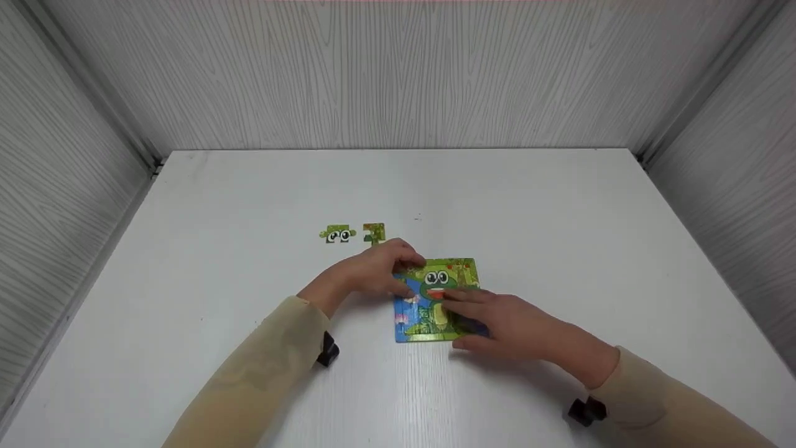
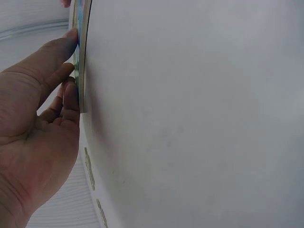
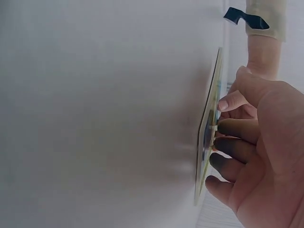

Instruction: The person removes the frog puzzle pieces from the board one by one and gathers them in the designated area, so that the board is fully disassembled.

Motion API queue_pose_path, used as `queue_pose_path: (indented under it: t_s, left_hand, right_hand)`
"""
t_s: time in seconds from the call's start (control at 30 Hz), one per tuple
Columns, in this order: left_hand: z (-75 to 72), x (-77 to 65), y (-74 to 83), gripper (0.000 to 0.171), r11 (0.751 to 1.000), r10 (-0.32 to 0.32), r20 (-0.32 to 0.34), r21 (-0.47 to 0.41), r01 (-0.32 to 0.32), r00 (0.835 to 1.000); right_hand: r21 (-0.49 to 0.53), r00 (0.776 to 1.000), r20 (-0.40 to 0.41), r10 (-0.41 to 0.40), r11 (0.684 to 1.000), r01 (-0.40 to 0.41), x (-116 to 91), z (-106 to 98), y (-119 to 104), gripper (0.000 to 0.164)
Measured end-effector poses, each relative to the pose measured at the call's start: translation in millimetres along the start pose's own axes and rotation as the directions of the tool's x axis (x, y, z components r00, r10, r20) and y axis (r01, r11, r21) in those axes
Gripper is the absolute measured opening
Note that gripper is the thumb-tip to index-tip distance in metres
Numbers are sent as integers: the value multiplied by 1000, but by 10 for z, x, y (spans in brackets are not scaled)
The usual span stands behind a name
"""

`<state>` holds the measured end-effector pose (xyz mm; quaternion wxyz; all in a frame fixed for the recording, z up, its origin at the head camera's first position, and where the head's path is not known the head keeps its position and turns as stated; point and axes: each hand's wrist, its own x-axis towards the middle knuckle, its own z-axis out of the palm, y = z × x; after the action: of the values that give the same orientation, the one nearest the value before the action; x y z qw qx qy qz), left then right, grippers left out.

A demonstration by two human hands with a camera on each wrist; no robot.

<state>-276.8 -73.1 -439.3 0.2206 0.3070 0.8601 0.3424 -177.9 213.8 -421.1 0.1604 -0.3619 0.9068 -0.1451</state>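
Observation:
A square jigsaw puzzle point(image 1: 429, 330) with a green cartoon frog lies in front of me on a white table. My left hand point(image 1: 376, 270) touches its upper left part, with the thumb and index finger spread on the face. In the left wrist view the thumb point(image 2: 64, 45) and fingertips meet the puzzle's face point(image 2: 80, 61). My right hand point(image 1: 510, 323) lays its fingers across the puzzle's right side, covering part of the picture. In the right wrist view those fingers point(image 3: 235, 147) rest along the thin board point(image 3: 209, 123).
Beyond my left hand, two loose puzzle pieces lie on the table point(image 1: 559, 218): one with eyes point(image 1: 339, 234) and one green piece point(image 1: 376, 230), the latter close to my knuckles. Pale wood-grain panels point(image 1: 398, 74) bound the table at the back and sides.

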Motion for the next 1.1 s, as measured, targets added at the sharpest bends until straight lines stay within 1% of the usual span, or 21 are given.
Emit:
queue_pose_path:
  t_s: [0.07, 0.23, 0.4, 0.63, 0.83, 0.93, 1.1]
  left_hand:
    - [1, -5, -1, 58, 1000, 5, 3, 9, -5, 1000]
    - [-11, -15, -5, 59, 1000, -3, 11, 17, 2, 1000]
    - [-20, -8, -4, 59, 1000, -2, 8, 18, 2, 1000]
    - [-12, -6, -1, 59, 1000, -3, 19, 31, 2, 1000]
    - [-4, -3, 3, 57, 1000, -3, 25, 9, 3, 1000]
    - [-2, -10, 6, 54, 1000, 5, 28, -15, -5, 1000]
    - [-6, -20, 17, 45, 1000, 10, 36, -16, -9, 999]
  right_hand:
    - [-8, 1000, -3, -8, 1000, 8, 34, -14, -37, 73]
    - [2, 999, 35, 11, 1000, -11, 141, -31, -113, 75]
    - [-1, 998, 55, -8, 1000, 8, 206, 4, -102, 78]
    - [-1, 997, 71, -30, 1000, 30, 213, 45, -76, 78]
    - [21, 997, 64, -39, 999, 37, 200, 66, -57, 78]
    - [32, 997, 60, -39, 999, 38, 199, 80, -53, 78]
    - [30, 998, 60, -30, 999, 28, 201, 84, -57, 77]
